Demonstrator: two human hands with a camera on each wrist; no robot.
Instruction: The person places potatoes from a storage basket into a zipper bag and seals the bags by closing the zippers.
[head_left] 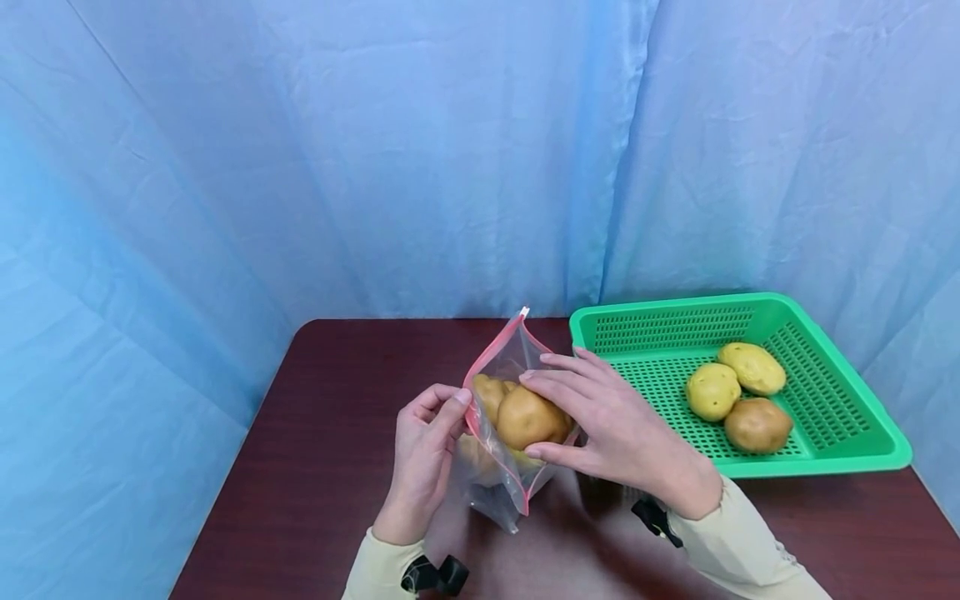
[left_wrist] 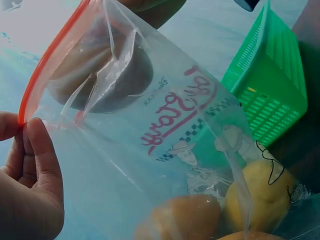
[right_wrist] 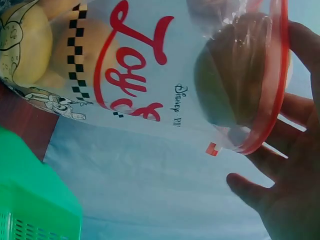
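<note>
A clear zip bag with a pink rim (head_left: 486, 358) stands with its mouth spread, several potatoes inside. My left hand (head_left: 424, 462) pinches the rim on the left side between thumb and fingers. At the mouth, my right hand (head_left: 618, 421) grips a brown potato (head_left: 531, 418), thumb on the near side and fingers over the far side. The right wrist view shows that potato (right_wrist: 230, 75) through the plastic just inside the red-looking rim. Lower in the bag, a yellow potato (left_wrist: 260, 195) and a tan one (left_wrist: 185, 217) show in the left wrist view.
A green perforated basket (head_left: 843, 458) sits at the right of the dark wooden table (head_left: 337, 392). It holds two yellow potatoes (head_left: 712, 392) and a brown potato (head_left: 757, 426). Blue curtains (head_left: 420, 167) hang behind the table and at its sides.
</note>
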